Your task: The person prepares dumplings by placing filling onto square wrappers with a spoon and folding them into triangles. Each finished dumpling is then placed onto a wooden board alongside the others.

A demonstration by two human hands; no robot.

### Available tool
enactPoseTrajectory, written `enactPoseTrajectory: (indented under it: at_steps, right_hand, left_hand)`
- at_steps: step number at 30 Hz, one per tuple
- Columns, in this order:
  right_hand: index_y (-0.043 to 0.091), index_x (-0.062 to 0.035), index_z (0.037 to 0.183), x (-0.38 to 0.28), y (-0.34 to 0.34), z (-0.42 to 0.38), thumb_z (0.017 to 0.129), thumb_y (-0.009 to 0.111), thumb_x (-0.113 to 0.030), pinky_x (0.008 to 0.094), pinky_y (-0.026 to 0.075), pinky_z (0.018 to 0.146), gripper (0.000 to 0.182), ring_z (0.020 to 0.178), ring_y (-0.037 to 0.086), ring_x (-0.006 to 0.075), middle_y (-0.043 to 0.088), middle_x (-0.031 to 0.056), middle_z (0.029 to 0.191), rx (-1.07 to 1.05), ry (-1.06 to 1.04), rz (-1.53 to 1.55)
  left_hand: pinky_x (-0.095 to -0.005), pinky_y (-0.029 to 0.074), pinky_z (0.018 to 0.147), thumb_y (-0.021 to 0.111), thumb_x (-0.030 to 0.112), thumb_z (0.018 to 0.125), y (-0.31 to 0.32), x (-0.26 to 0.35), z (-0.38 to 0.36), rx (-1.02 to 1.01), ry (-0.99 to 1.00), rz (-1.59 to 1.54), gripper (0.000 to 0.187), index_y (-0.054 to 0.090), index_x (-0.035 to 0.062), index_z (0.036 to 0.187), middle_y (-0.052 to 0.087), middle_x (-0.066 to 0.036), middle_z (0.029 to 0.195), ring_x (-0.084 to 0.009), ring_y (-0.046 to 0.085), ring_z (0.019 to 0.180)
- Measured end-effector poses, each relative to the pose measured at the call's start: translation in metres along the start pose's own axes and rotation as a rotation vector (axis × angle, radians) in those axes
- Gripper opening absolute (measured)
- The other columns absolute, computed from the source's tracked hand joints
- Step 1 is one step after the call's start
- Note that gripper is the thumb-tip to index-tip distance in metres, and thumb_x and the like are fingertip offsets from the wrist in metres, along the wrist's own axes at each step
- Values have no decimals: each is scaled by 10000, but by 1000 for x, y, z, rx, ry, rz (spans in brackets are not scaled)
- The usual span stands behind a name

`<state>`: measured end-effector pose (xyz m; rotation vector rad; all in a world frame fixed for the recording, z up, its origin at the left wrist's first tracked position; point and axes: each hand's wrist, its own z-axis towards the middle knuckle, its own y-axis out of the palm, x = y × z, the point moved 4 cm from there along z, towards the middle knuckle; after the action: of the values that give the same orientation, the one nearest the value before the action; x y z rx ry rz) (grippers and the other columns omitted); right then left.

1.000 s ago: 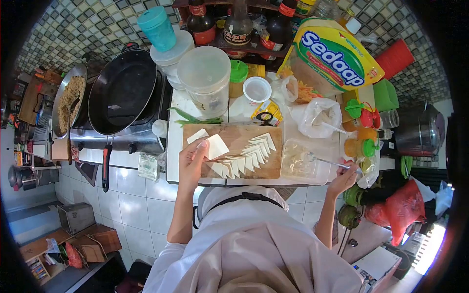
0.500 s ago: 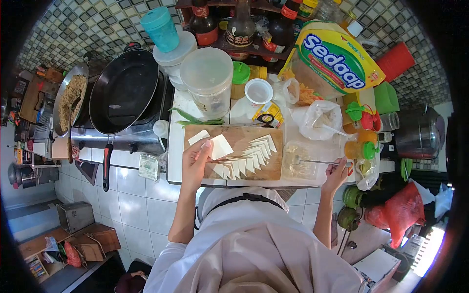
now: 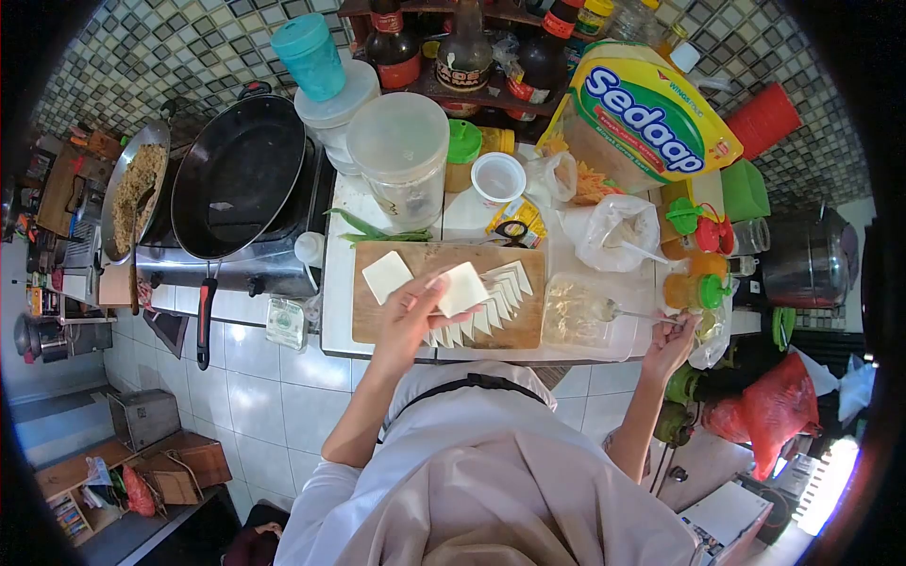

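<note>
1. Head view: the clear plastic container [image 3: 587, 330] has pale, wet-looking contents, too indistinct to name; the left-hand pan [image 3: 138, 203] holds brown crumbly food.
2. The metal utensil [image 3: 642, 315] points left over the container, long axis roughly sideways, handle pinched in the nearly closed right hand [image 3: 668, 344].
3. The left hand [image 3: 408, 316], partly curled, grips a white square [image 3: 462, 289] above the cutting board [image 3: 377, 325].

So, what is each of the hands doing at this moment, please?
Left hand: closed on a white square wrapper.
Right hand: closed on the spoon's handle.
</note>
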<state>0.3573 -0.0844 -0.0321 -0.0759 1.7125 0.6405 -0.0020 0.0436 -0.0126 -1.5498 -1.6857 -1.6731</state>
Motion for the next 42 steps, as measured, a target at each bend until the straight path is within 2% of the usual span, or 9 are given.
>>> enactPoseTrajectory:
  at_steps: [8, 11, 14, 16, 22, 24, 33, 40, 42]
  right_hand:
    - [439, -90, 729, -38, 25, -7, 886, 419, -367, 207, 292, 444, 319, 423, 279, 71, 374, -3, 539, -128, -45, 150]
    - [436, -96, 734, -41, 37, -11, 896, 409, -351, 198, 289, 453, 302, 431, 283, 62, 358, -17, 538, -113, -104, 80]
    - [439, -91, 735, -15, 27, -8, 910, 387, -308, 169, 243, 425, 284, 441, 289, 44, 354, -25, 555, 36, -116, -209]
    - [457, -89, 732, 10, 26, -6, 907, 386, -330, 156, 209, 395, 306, 427, 306, 27, 354, -35, 531, -247, 1, -491]
    - [447, -84, 742, 8, 13, 1, 920, 359, -308, 152, 219, 409, 298, 468, 312, 31, 345, -34, 571, -201, 15, -500]
    - [446, -85, 742, 2, 15, 1, 916, 366, -323, 150, 223, 411, 306, 470, 316, 31, 347, -33, 572, -204, -2, -511]
    - [459, -97, 746, -29, 17, 12, 893, 411, -365, 180, 232, 393, 309, 452, 315, 48, 380, -36, 591, -91, 39, -223]
    - [451, -98, 747, -61, 27, 14, 880, 438, -354, 177, 238, 390, 289, 448, 315, 45, 388, -38, 612, -216, 31, 134]
    - [448, -95, 743, -68, 38, 6, 880, 439, -353, 172, 241, 395, 292, 454, 325, 42, 392, -36, 616, -270, 4, 189]
  left_hand:
    - [-395, 439, 890, 408, 163, 889, 41, -25, 7, -181, -187, -220, 375, 394, -92, 1163, 502, -161, 1115, -223, 509, 1033]
    - [-396, 436, 895, 408, 157, 888, 48, -27, 8, -199, -207, -225, 363, 404, -89, 1156, 512, -146, 1102, -208, 514, 1023]
    - [-393, 436, 896, 410, 157, 888, 48, -26, 8, -202, -193, -223, 350, 421, -87, 1139, 515, -137, 1097, -199, 518, 1014]
    - [-391, 437, 897, 413, 159, 887, 46, -25, 8, -204, -178, -227, 345, 431, -85, 1130, 516, -135, 1095, -196, 519, 1012]
    - [-388, 441, 891, 409, 158, 890, 40, -24, 6, -187, -143, -228, 328, 447, -83, 1109, 519, -140, 1095, -195, 523, 1007]
    - [-368, 425, 905, 406, 205, 897, 39, -26, 6, -213, -149, -193, 411, 372, -66, 1205, 501, -124, 1119, -180, 501, 1032]
    - [-398, 426, 905, 418, 159, 885, 45, -28, 9, -162, -192, -305, 335, 428, -78, 1123, 513, -143, 1104, -203, 518, 1020]
    - [-399, 419, 912, 428, 136, 873, 62, -45, 21, -188, -269, -375, 325, 415, -81, 1114, 505, -155, 1110, -226, 517, 1022]
    - [-375, 430, 900, 447, 134, 869, 69, -57, 24, -176, -408, -464, 298, 420, -61, 1093, 505, -142, 1094, -230, 521, 1007]
